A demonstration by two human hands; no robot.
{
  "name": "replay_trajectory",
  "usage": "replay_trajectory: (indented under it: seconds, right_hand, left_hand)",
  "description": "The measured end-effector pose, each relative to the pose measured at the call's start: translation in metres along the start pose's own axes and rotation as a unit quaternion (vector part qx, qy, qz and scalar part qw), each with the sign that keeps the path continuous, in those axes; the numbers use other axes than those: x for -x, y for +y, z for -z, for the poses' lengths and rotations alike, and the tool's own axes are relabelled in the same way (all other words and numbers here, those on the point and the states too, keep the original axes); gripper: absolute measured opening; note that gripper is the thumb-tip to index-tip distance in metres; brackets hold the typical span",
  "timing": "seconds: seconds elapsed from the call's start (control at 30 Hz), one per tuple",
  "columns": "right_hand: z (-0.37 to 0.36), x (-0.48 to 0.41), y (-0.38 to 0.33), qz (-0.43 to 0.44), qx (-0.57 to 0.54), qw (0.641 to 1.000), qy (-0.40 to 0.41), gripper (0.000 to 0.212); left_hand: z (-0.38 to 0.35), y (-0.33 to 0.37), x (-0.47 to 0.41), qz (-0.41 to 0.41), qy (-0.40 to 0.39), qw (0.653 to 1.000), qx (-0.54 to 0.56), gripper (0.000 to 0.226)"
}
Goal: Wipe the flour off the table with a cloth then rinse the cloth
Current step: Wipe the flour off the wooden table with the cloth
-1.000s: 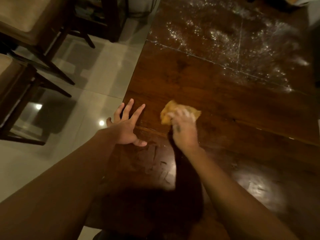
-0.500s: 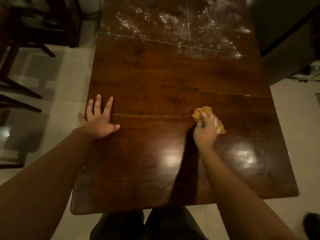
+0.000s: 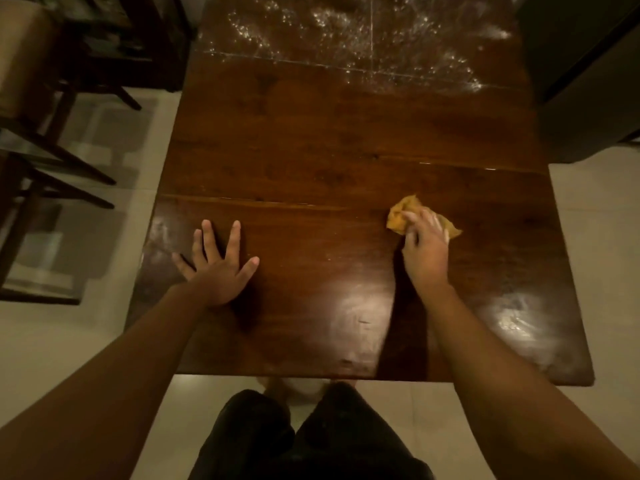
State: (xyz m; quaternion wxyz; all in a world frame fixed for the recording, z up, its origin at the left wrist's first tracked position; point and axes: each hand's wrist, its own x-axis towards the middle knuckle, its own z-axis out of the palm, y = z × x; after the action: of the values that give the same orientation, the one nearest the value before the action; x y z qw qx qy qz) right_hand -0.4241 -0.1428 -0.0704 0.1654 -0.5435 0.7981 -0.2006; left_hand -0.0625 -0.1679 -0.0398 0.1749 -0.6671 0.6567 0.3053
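Much flour [image 3: 349, 32] lines far table [image 3: 311, 133] edge; right hand [image 3: 425, 252] holds cloth [image 3: 398, 218] nearer.

We find no readable text, label, brand, number or sign. The table [image 3: 329, 140] carries no marking we can read, and the cloth [image 3: 400, 216] lying on the table shows no legible print or tag.

Dark polished wooden table [image 3: 346, 150]: open wood across middle; white scattered flour [image 3: 346, 32] along far edge; dark wooden chairs [image 3: 114, 53] off left edge; black cabinet [image 3: 588, 98] beside far right corner.
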Motion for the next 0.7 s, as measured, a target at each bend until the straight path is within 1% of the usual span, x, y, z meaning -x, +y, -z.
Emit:
replay_trajectory:
  seconds: [0.03, 0.07, 0.1, 0.13, 0.17, 0.2, 0.23, 0.27, 0.3, 0.33, 0.37, 0.4, 0.43, 0.47, 0.5, 0.53, 0.57, 0.6, 0.63, 0.67, 0.7]
  right_hand:
    - [0.007, 0.012, 0.01, 0.042, 0.011, 0.999, -0.022, 0.038]
    - [0.016, 0.026, 0.019, 0.126, 0.02, 0.989, -0.073, 0.039]
    - [0.026, 0.042, 0.029, 0.22, 0.026, 0.964, -0.149, 0.039]
    - [0.037, 0.057, 0.043, 0.296, 0.039, 0.927, -0.228, 0.038]
    - [0.049, 0.069, 0.062, 0.342, 0.063, 0.892, -0.29, 0.038]
    - [0.063, 0.076, 0.086, 0.365, 0.085, 0.871, -0.318, 0.038]
    - [0.078, 0.078, 0.11, 0.363, 0.097, 0.876, -0.302, 0.038]
    - [0.091, 0.079, 0.133, 0.324, 0.088, 0.905, -0.259, 0.04]
    - [0.104, 0.081, 0.152, 0.245, 0.062, 0.945, -0.206, 0.043]
    - [0.116, 0.08, 0.167, 0.136, 0.028, 0.979, -0.15, 0.044]
    - [0.125, 0.078, 0.178, 0.029, 0.0, 0.996, -0.088, 0.044]
    - [0.13, 0.075, 0.182, -0.057, -0.013, 0.998, -0.029, 0.043]
    - [0.128, 0.072, 0.181, -0.115, -0.011, 0.993, 0.017, 0.043]
    - [0.122, 0.069, 0.176, -0.14, -0.003, 0.989, 0.046, 0.043]
    - [0.113, 0.065, 0.167, -0.134, 0.005, 0.99, 0.053, 0.045]
    - [0.103, 0.063, 0.158, -0.101, 0.004, 0.994, 0.033, 0.046]
    - [0.094, 0.063, 0.147, -0.039, 0.002, 0.999, -0.018, 0.047]
    - [0.085, 0.066, 0.137, 0.047, 0.008, 0.995, -0.084, 0.047]
    - [0.081, 0.07, 0.129, 0.145, 0.023, 0.977, -0.154, 0.046]
    - [0.082, 0.07, 0.128, 0.231, 0.029, 0.947, -0.22, 0.045]
    - [0.087, 0.063, 0.131, 0.293, 0.03, 0.916, -0.271, 0.044]
  left_hand:
    - [-0.005, 0.013, 0.004, -0.006, -0.009, 1.0, -0.004, 0.076]
    - [-0.008, 0.028, 0.008, -0.012, -0.02, 1.0, -0.009, 0.077]
    - [-0.012, 0.043, 0.01, -0.019, -0.032, 0.999, -0.014, 0.078]
    - [-0.016, 0.06, 0.012, -0.027, -0.041, 0.999, -0.019, 0.079]
    - [-0.02, 0.077, 0.013, -0.038, -0.047, 0.998, -0.027, 0.08]
    - [-0.025, 0.095, 0.016, -0.053, -0.05, 0.997, -0.037, 0.082]
    - [-0.031, 0.112, 0.019, -0.071, -0.052, 0.995, -0.046, 0.084]
    - [-0.038, 0.127, 0.02, -0.089, -0.054, 0.993, -0.054, 0.085]
    - [-0.044, 0.14, 0.022, -0.1, -0.053, 0.992, -0.062, 0.085]
    - [-0.048, 0.149, 0.024, -0.101, -0.05, 0.991, -0.07, 0.084]
    - [-0.051, 0.155, 0.024, -0.097, -0.046, 0.991, -0.076, 0.084]
    - [-0.051, 0.158, 0.025, -0.091, -0.046, 0.992, -0.08, 0.084]
    - [-0.051, 0.158, 0.024, -0.085, -0.049, 0.992, -0.078, 0.084]
    - [-0.051, 0.157, 0.023, -0.081, -0.052, 0.993, -0.073, 0.083]
    - [-0.051, 0.155, 0.022, -0.079, -0.05, 0.993, -0.067, 0.083]
    - [-0.051, 0.154, 0.021, -0.08, -0.041, 0.994, -0.061, 0.083]
    - [-0.053, 0.154, 0.02, -0.081, -0.029, 0.995, -0.058, 0.082]
    - [-0.053, 0.154, 0.02, -0.08, -0.018, 0.995, -0.055, 0.081]
    - [-0.054, 0.154, 0.018, -0.078, -0.013, 0.996, -0.051, 0.081]
    - [-0.053, 0.154, 0.018, -0.076, -0.018, 0.996, -0.048, 0.08]
    - [-0.052, 0.154, 0.017, -0.076, -0.027, 0.996, -0.046, 0.081]
